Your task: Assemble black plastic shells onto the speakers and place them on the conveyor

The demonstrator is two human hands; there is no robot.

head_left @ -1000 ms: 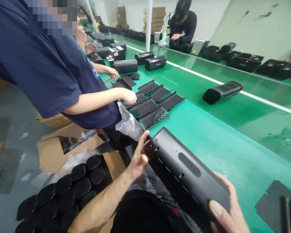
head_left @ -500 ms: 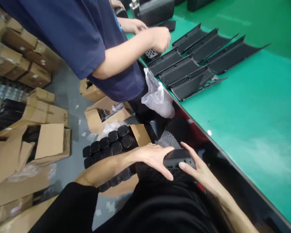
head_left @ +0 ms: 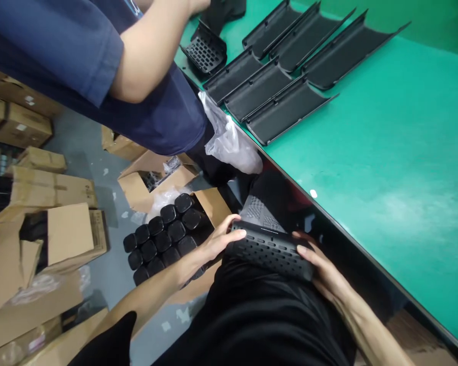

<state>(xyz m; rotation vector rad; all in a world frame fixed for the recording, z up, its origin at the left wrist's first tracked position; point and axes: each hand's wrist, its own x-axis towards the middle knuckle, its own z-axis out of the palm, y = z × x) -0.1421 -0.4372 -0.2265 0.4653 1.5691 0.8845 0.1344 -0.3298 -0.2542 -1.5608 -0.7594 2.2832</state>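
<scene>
A black perforated casing (head_left: 270, 250) lies across my lap, its slotted side facing up. My left hand (head_left: 223, 238) grips its left end, thumb on top. Around its right end my right hand (head_left: 316, 258) is closed, with the thumb on the upper face. A grey mesh-like surface (head_left: 257, 211) shows just beyond the casing. Several curved black shells (head_left: 286, 116) rest in two rows on the green table (head_left: 385, 203).
At the upper left stands a person in a blue shirt (head_left: 148, 119), one arm over the table. A plastic bag (head_left: 232, 145) hangs at the table edge. Left of my legs, a carton (head_left: 213, 206) holds several black parts. More cartons (head_left: 70, 234) fill the far left.
My hands have moved apart to the two ends of the casing, and its slotted face now shows. The person's hands have moved up and away from a perforated part on the table. The view has shifted.
</scene>
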